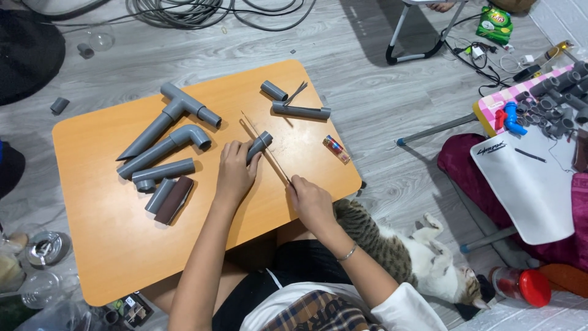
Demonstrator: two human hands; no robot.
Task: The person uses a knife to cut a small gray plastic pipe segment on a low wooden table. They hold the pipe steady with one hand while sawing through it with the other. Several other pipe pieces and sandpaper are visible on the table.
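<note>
My left hand (234, 171) presses a short grey pipe piece (261, 144) down on the orange wooden table (110, 227). My right hand (310, 199) grips the near end of a thin saw blade (263, 147), which runs diagonally across the pipe piece. Left of my hands lie several grey pipes: a tee assembly (177, 110), an elbow assembly (168, 147), a straight pipe (164, 170) and a short stub (159, 195). A dark brown block (174, 199) lies next to the stub.
Two more pipe pieces (300, 111) and a small lighter (336, 149) lie on the table's far right. A cat (404, 254) lies on the floor by my right arm. A box of grey fittings (551, 98), cables (196, 12) and a red-capped bottle (520, 285) surround the table.
</note>
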